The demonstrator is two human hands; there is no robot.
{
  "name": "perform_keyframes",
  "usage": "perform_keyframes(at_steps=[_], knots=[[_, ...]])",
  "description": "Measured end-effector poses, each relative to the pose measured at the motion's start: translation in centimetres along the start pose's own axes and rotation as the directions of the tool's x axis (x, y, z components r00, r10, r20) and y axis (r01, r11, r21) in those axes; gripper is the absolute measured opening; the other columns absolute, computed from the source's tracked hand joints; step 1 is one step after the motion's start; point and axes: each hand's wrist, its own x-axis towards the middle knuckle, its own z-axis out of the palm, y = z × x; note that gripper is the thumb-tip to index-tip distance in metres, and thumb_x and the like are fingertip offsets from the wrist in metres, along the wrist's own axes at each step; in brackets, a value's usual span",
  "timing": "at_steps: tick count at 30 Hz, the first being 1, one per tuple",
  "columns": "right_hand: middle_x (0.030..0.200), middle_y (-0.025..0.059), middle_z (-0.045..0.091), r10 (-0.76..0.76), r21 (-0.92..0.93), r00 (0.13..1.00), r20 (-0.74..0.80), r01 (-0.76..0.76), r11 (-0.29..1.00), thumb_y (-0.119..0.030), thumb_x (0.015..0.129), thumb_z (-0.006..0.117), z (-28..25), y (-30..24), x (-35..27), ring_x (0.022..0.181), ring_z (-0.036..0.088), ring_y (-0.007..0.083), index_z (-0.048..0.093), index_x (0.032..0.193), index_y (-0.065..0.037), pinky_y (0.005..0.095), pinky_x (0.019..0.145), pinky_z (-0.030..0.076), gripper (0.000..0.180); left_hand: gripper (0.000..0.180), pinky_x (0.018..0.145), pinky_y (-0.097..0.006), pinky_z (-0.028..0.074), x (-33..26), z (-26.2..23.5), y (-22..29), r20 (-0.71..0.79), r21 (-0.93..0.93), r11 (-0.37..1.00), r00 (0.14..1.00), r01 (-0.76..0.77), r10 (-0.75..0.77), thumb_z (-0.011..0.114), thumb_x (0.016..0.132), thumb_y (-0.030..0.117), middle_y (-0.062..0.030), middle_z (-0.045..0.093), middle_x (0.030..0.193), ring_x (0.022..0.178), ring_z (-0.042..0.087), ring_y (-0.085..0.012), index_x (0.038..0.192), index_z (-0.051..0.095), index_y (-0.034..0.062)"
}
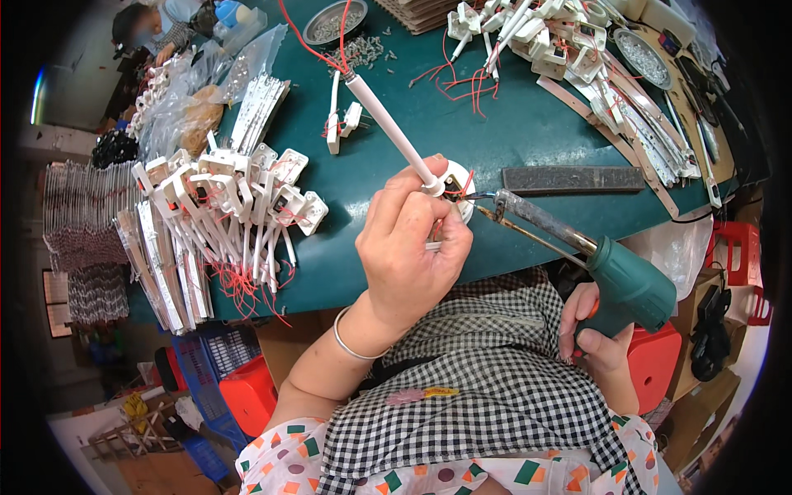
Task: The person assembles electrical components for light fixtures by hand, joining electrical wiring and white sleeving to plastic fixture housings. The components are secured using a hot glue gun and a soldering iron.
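Observation:
My left hand [412,235] is closed round a white plastic fitting [459,175] at the near side of the green table. A white tube [392,128] rises from it toward the upper left, with red wires coming out of its far end. My right hand [596,334] grips a green-handled soldering gun [634,285], one finger at its red trigger. The gun's tip [478,196] meets or nearly meets the red wires inside the fitting, close to my left fingertips. A thin brass-coloured tube runs below the barrel to the tip. My left fingers hide part of the fitting.
Bundled white fittings [239,190] with red wires lie to the left. Another pile [553,41] sits at the back right, near metal strips [643,124]. A dark bar [573,180] lies beyond the gun. Screws fill a metal bowl [334,25]. Another person [153,29] sits far left.

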Motion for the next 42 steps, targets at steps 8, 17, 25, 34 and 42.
perform_keyframes(at_steps=[8, 17, 25, 34, 42], knots=[[0.080, 0.0193, 0.056, 0.007, 0.005, 0.998, 0.069, -0.008, 1.000, -0.001, 0.073, 0.068, -0.6, 0.5, -0.1, 0.056, 0.055, 0.0187, 0.049, 0.096, 0.006, 0.0243, 0.046, 0.051, 0.030, 0.019, 0.063, -0.032, 0.051, 0.1, 0.2, 0.3, -0.037, 0.002, 0.998, 0.997, 0.063, -0.063, 0.065, 0.060, -0.007, -0.0159, 0.066, 0.103, 0.078, 0.061, -0.0253, 0.072, 0.054, 0.0031], [0.074, 0.0142, 0.056, -0.045, -0.124, 0.990, -0.137, 0.028, 0.992, -0.017, 0.074, 0.076, -0.1, 0.1, -0.7, 0.045, 0.055, 0.0167, 0.048, 0.098, 0.002, 0.0256, 0.039, 0.049, 0.041, 0.019, 0.059, -0.031, 0.051, 0.1, 0.3, 0.0, -0.037, -0.014, 0.998, 0.998, 0.056, -0.056, 0.065, 0.060, -0.007, -0.0164, 0.066, 0.102, 0.075, 0.062, -0.0246, 0.071, 0.054, 0.0023], [0.074, 0.0124, 0.053, -0.015, -0.112, 0.999, -0.048, 0.009, 0.994, -0.015, 0.074, 0.074, -0.2, 0.4, -0.3, 0.045, 0.054, 0.0161, 0.048, 0.089, 0.001, 0.0246, 0.039, 0.049, 0.034, 0.019, 0.059, -0.031, 0.053, 0.0, 0.2, 0.2, -0.027, -0.054, 0.995, 0.996, 0.087, -0.089, 0.065, 0.061, -0.008, -0.0180, 0.065, 0.104, 0.078, 0.064, -0.0255, 0.075, 0.056, 0.0018], [0.074, 0.0126, 0.053, 0.011, -0.095, 0.998, -0.054, -0.016, 0.995, -0.014, 0.074, 0.075, -0.1, 0.7, -0.3, 0.046, 0.055, 0.0171, 0.046, 0.085, -0.001, 0.0249, 0.042, 0.050, 0.033, 0.020, 0.060, -0.031, 0.054, 0.0, 0.3, 0.2, -0.041, -0.048, 0.996, 0.997, 0.070, -0.072, 0.066, 0.061, -0.007, -0.0177, 0.065, 0.104, 0.078, 0.064, -0.0260, 0.075, 0.055, 0.0019], [0.073, 0.0116, 0.053, 0.016, -0.113, 0.997, -0.074, -0.024, 0.993, -0.014, 0.074, 0.075, 0.1, 0.3, -0.4, 0.047, 0.055, 0.0175, 0.048, 0.096, 0.003, 0.0260, 0.041, 0.050, 0.039, 0.019, 0.061, -0.031, 0.054, -0.1, 0.4, 0.1, -0.044, -0.043, 0.996, 0.996, 0.079, -0.081, 0.066, 0.061, -0.007, -0.0173, 0.065, 0.103, 0.077, 0.064, -0.0259, 0.075, 0.055, 0.0020]])
